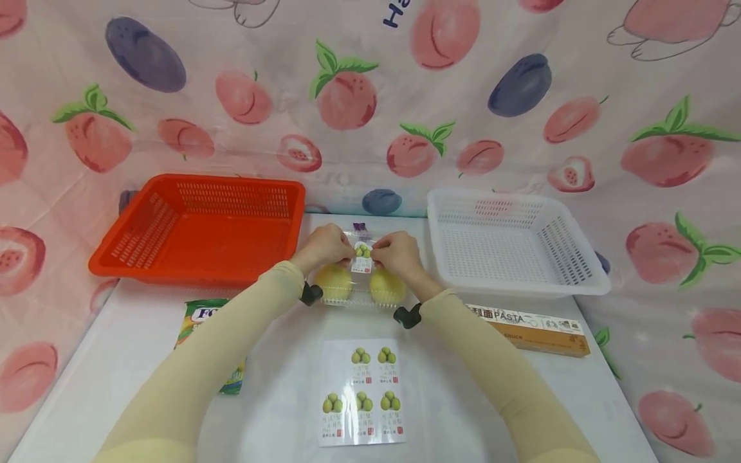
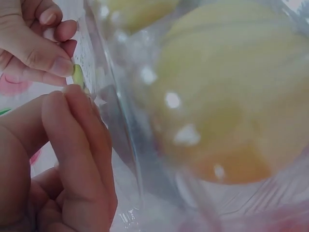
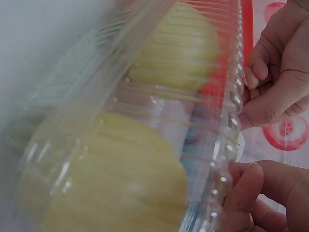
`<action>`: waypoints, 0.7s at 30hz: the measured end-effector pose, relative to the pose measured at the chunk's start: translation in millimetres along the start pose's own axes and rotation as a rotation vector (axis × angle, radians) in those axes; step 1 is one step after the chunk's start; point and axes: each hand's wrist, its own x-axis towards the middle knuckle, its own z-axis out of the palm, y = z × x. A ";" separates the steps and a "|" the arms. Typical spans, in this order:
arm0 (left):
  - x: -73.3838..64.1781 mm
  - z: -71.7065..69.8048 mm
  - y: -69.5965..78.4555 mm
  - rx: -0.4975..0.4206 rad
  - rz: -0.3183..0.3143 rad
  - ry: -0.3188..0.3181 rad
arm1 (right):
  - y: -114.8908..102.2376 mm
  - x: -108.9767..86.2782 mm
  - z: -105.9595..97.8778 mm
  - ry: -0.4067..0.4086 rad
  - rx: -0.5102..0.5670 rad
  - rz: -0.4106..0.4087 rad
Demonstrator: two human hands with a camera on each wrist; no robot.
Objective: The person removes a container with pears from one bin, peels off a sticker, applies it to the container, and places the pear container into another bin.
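A clear plastic clamshell box with two round yellow fruits inside sits at the middle of the table. Over its lid is a small white sticker printed with green pears. My left hand pinches the sticker's left edge, and my right hand pinches the right edge. Seen from the left wrist, the fingertips of both hands meet close to the lid, beside a fruit. From the right wrist, the ridged box edge stands between that camera and the fingertips.
Nearer me lies a sheet of pear stickers, bare at its upper left. A red basket stands at back left, a white basket at back right. A green packet lies partly under the left forearm; a pasta box lies right.
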 end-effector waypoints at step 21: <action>0.8 5.1 0.4 0.106 0.049 0.043 | -5.6 4.1 4.7 0.027 -0.183 -0.019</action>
